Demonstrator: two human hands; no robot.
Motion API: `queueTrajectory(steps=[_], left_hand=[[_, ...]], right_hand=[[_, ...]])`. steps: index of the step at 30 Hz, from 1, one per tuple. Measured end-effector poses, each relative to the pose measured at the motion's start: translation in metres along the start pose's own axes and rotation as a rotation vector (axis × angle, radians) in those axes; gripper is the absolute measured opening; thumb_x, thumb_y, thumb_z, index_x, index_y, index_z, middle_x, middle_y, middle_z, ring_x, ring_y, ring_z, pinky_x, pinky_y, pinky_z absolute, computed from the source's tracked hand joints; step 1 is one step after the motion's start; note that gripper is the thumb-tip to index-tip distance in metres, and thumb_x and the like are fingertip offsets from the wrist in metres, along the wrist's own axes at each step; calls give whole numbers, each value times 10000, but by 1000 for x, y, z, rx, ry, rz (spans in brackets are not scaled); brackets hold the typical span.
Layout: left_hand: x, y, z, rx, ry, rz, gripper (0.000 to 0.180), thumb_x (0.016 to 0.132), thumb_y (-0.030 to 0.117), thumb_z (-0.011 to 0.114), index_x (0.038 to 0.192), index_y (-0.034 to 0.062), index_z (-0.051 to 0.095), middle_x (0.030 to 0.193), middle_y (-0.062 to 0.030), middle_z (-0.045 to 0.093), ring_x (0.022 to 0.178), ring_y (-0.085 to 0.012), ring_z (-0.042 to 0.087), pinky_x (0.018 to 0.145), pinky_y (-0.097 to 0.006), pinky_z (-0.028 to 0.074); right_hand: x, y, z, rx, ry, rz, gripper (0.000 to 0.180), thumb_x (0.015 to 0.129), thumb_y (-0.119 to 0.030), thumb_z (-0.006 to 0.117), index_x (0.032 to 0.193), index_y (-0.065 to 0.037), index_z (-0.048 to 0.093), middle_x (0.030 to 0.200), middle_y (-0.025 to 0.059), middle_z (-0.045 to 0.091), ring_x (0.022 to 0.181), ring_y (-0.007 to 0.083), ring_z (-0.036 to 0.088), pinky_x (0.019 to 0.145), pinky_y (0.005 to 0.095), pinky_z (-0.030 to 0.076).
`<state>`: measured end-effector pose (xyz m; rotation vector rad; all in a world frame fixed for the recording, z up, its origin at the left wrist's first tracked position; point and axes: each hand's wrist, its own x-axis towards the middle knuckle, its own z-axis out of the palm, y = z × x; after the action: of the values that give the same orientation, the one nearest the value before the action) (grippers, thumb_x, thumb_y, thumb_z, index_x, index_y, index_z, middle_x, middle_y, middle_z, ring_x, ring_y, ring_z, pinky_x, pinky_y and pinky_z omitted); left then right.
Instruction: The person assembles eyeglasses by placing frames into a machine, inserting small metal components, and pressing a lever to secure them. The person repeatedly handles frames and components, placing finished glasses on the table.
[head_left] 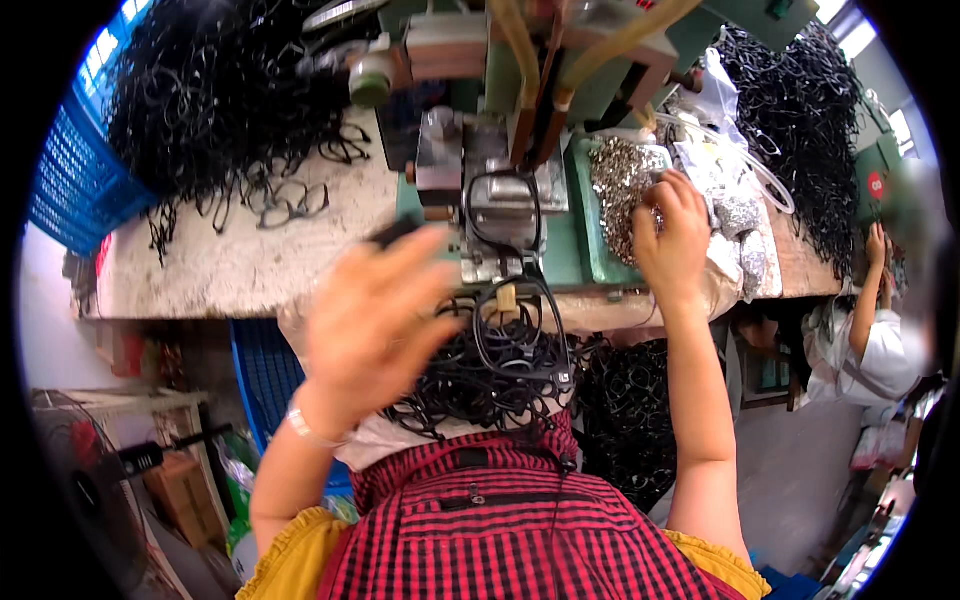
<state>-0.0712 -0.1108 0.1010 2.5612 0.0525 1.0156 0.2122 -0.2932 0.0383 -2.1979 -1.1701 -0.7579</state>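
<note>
Although the left hand (375, 320) and the right hand (675, 225) are on either side of the middle of the view, they do not stand equally to the black spectacle frame (530, 266). This lies at the centre, its long axis running from top to bottom, the lower end leaning slightly to the right. Its upper rim is over the metal fixture (495, 225), and its lower rim is above the heap of dark spectacle frames (430, 385) at lower centre. The left hand is the nearer one: its thumb is just beside the lower rim, but whether they touch I cannot tell. Its fingers are blurred and look spread, with nothing visibly gripped. The right hand is farther off, right of centre, over the green tray (608, 274). Its fingers are bent down to the small silvery metal pieces (615, 180); whether they pinch one, I cannot tell.

As for writing, the spectacle frame carries a tiny pale mark at its lower right corner, too small to read. A round red label (877, 185) with a white sign is at the far right of the view.
</note>
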Motion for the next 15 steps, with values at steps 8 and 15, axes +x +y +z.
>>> queueTrajectory(steps=[8,15], left_hand=[[-141,-31,14,-595,-603,-1100,1018,761,345,856,1522,-20,287,1455,-236,456,1283,-309,521,1027,-387,459],[-100,44,104,-393,-671,-564,1099,714,503,835,1475,-75,294,1453,-303,407,1376,-438,371,1158,-492,303]], right_hand=[[-1,22,-22,141,-50,-11,72,799,-134,703,826,-69,718,821,91,710,786,272,671,726,369,521],[-4,9,-42,325,-81,119,87,808,-103,697,882,-59,712,817,84,699,792,245,671,734,341,507]])
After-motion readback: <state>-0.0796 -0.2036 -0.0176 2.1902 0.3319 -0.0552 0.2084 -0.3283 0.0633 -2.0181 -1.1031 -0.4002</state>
